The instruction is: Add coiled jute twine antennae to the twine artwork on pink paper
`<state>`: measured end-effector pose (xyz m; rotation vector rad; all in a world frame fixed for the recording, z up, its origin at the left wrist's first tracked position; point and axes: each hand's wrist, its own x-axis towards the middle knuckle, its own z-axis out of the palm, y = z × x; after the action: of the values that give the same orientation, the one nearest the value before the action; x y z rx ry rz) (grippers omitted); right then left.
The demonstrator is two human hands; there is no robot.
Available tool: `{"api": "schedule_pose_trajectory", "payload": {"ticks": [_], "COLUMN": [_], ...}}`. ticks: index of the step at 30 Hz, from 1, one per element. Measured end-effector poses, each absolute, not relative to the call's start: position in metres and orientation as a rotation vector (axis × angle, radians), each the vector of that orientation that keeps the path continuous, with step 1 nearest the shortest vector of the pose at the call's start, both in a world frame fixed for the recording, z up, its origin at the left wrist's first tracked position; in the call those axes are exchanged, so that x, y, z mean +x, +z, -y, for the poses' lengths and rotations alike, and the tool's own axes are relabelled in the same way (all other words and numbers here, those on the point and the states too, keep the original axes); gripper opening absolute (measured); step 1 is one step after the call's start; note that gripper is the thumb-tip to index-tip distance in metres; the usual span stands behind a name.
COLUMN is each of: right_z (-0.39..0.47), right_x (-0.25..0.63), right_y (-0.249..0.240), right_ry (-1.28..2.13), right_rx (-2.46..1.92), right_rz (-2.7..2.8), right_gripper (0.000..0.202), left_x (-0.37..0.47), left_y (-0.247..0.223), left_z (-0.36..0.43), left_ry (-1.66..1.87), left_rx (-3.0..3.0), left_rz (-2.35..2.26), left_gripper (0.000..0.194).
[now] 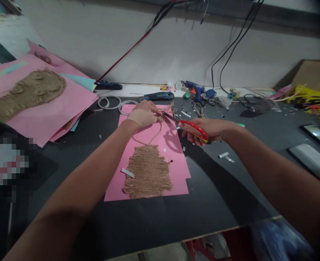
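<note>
One slip could nick the left hand, pinching twine beside the scissors gripped in the right hand.

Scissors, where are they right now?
Head view, just right of centre: the scissors are in the right hand, blades pointing left over the far end of the pink sheet, toward the left hand.

From my place I see the dark tabletop: a blue cutter lies between the rings and a glue gun. At far right, yellow strips lie beside the cardboard.
</note>
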<state>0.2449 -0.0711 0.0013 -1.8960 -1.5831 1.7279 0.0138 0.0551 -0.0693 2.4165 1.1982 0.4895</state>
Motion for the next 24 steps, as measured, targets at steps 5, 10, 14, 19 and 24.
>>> {"api": "schedule_pose_trajectory", "payload": {"ticks": [5,10,14,19,24], "right_z": [0.0704,0.0701,0.0726,0.0763,0.0745], "right_x": [0.2446,0.2471,0.2442,0.2404,0.2442], "right_y": [-0.0019,-0.0071,-0.0036,0.0017,-0.0053], "right_ry": [1.673,1.647,1.611,1.533,1.579], "right_rx": [-1.941,-1.961,-1.957,-1.991,-1.952], "right_rz": [1.611,1.616,1.646,1.708,1.676], "right_gripper": [0.064,0.065,0.064,0.067,0.068], "left_x": [0.0144,0.0146,0.0142,0.0141,0.0149], "left_y": [-0.0697,-0.0678,-0.0693,-0.0712,-0.068], "left_z": [-0.0555,-0.055,-0.0561,-0.0584,-0.0571], "left_ry": [0.497,0.453,0.461,0.458,0.419], "left_rx": [2.395,2.397,2.438,2.481,2.477], "left_rz": [-1.194,-1.198,-1.202,-1.19,-1.208], "left_gripper": [0.023,0.026,0.026,0.031,0.03]}}
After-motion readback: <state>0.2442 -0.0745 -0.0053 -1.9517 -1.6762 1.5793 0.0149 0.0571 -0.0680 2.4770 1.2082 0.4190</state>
